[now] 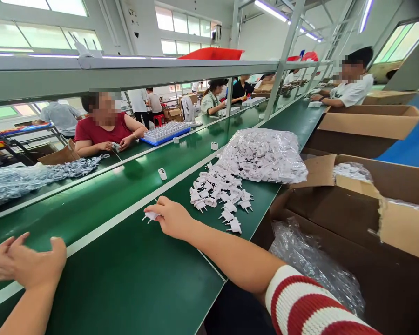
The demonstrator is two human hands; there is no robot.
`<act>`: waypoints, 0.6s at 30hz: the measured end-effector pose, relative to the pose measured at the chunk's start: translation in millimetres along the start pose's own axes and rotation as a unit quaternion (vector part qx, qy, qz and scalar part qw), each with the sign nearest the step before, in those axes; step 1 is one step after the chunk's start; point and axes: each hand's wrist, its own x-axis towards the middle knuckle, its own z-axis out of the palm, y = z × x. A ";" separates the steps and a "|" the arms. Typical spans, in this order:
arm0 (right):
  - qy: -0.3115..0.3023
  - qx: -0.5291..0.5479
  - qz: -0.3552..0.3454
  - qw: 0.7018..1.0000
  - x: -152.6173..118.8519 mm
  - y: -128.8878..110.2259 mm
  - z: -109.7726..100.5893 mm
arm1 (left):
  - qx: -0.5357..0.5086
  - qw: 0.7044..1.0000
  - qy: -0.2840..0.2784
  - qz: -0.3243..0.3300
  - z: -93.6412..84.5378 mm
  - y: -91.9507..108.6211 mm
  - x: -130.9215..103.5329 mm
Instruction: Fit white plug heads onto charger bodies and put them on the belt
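Pinching a small white plastic plug, the right hand is over the smooth green table. The left hand spreads wide by the shiny green belt. Beyond, a messy pile of white plugs and a fat, crinkly clear bag crowd the table, near brown cardboard boxes.

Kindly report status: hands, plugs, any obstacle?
Right hand holding white plug. Left hand open above green belt. Loose plugs piled beside plastic bag. Nothing visibly blocking hands.

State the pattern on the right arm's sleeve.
Red and white stripes on the sleeve; best seen in the head view, lower right.
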 end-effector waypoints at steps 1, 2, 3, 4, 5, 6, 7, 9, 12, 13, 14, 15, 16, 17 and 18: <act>-0.010 0.003 -0.011 1.000 -0.6 -1.8 1.3 | 0.005 1.000 0.026 0.015 2.0 4.0 2.5; -0.020 0.003 -0.020 1.000 -1.0 -3.3 2.1 | 0.009 0.999 0.042 0.030 4.7 9.1 5.5; -0.031 0.001 -0.027 0.999 -1.2 -4.6 2.3 | 0.010 0.998 0.046 0.042 8.2 15.7 8.8; -0.041 -0.004 -0.033 0.999 -1.2 -5.7 2.1 | 0.005 0.998 0.035 0.048 12.7 23.9 12.2; -0.052 -0.010 -0.035 0.998 -1.1 -6.5 1.6 | -0.005 0.998 0.029 0.050 18.6 33.6 15.4; -0.063 -0.016 -0.033 0.997 -0.9 -7.0 0.9 | -0.019 0.998 0.020 0.053 25.8 44.7 18.3; -0.073 -0.021 -0.029 0.997 -0.5 -7.1 0.1 | -0.035 0.998 0.008 0.060 34.8 56.7 20.6; -0.087 -0.028 -0.017 0.996 0.4 -6.6 -1.2 | -0.061 0.994 -0.036 0.084 57.5 81.3 23.7; -0.101 -0.038 0.002 0.994 1.6 -4.9 -2.2 | -0.080 0.988 -0.104 0.085 100.2 112.6 26.7; -0.105 -0.042 0.008 0.994 1.8 -4.4 -2.2 | -0.086 0.984 -0.130 0.083 115.0 120.7 28.0; -0.110 -0.045 0.014 0.993 1.9 -4.0 -2.2 | -0.091 0.981 -0.153 0.076 129.3 127.8 29.6; -0.115 -0.047 0.017 0.992 1.9 -3.7 -2.1 | -0.096 0.978 -0.173 0.067 142.6 134.4 31.3; -0.120 -0.048 0.018 0.991 1.8 -3.6 -2.0 | -0.100 0.975 -0.191 0.056 154.8 140.8 33.1; -0.125 -0.048 0.016 0.991 1.5 -3.7 -1.8 | -0.104 0.972 -0.205 0.045 165.6 147.3 34.9; -0.130 -0.047 0.013 0.990 1.3 -3.9 -1.5 | -0.109 0.969 -0.218 0.037 175.1 154.1 36.4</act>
